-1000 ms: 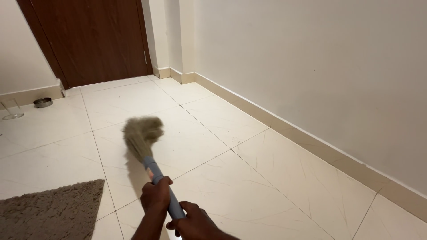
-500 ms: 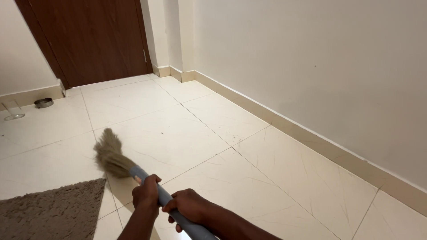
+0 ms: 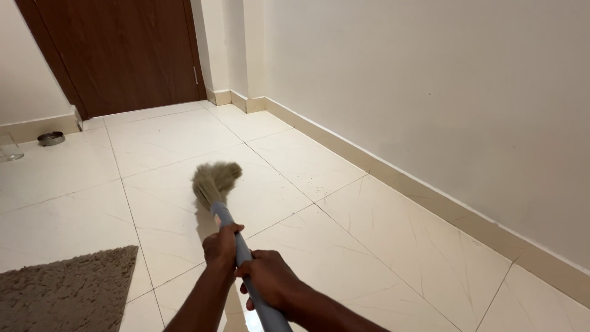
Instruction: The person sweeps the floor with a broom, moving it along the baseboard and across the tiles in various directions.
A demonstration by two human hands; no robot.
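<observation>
A grass broom [image 3: 214,180] with a blue-grey handle [image 3: 246,258] points away from me over the cream floor tiles. My left hand [image 3: 222,245] grips the handle higher up, nearer the bristles. My right hand [image 3: 268,278] grips it just behind, toward me. The bristle head hangs near the tile joint in the middle of the floor, slightly blurred.
A brown shaggy rug [image 3: 67,289] lies at the lower left. A dark wooden door [image 3: 120,52] stands at the far end. A small metal bowl [image 3: 51,138] and a glass [image 3: 9,150] sit by the left wall. A cream wall with skirting [image 3: 430,190] runs along the right.
The broom head swung left toward the rug half a second ago, then back right to the middle of the floor. Both hands stayed on the handle.
</observation>
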